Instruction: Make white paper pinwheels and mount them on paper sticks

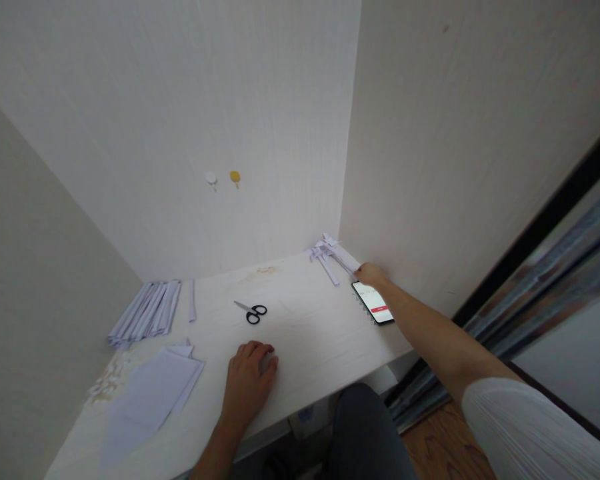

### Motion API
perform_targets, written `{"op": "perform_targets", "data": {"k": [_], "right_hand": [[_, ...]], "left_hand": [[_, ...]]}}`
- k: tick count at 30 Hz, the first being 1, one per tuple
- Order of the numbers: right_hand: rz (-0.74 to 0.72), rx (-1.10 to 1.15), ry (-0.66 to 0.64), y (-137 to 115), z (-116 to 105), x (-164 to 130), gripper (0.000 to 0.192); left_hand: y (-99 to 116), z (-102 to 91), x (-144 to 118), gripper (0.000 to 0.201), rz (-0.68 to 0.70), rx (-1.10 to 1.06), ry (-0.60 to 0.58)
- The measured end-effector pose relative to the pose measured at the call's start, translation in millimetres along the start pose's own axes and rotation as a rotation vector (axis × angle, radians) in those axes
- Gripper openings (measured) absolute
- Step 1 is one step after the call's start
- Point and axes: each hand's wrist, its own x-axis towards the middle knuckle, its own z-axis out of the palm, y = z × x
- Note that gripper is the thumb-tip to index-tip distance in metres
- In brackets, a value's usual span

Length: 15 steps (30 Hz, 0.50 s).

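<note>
My left hand (250, 373) rests palm down on the pale wooden desk (310, 333), fingers loosely curled, holding nothing. My right hand (371, 273) is stretched out to the desk's far right corner and touches a long paper strip that belongs to a small pile of folded white paper pieces (330, 252) by the wall. Whether its fingers grip the strip is hard to tell. A phone (373, 302) with a lit screen lies just under my right wrist. Black-handled scissors (251, 311) lie a little beyond my left hand.
A bundle of white paper strips (145, 310) lies at the far left, one single strip (192, 300) beside it. White sheets (153, 393) and paper scraps (107, 380) lie at the near left. Walls close the desk on three sides.
</note>
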Motion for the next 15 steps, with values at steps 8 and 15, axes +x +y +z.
{"op": "perform_targets", "data": {"k": [8,15], "right_hand": [[0.036,0.001,0.042,2.2,-6.6,0.5,0.035],[0.101,-0.009,0.074,8.2,-8.2,-8.7,0.034]], "left_hand": [[-2.2,1.7,-0.3,0.020,0.016,-0.008,0.004],[-3.6,2.8,0.6,0.021,0.033,-0.017,0.022]]}}
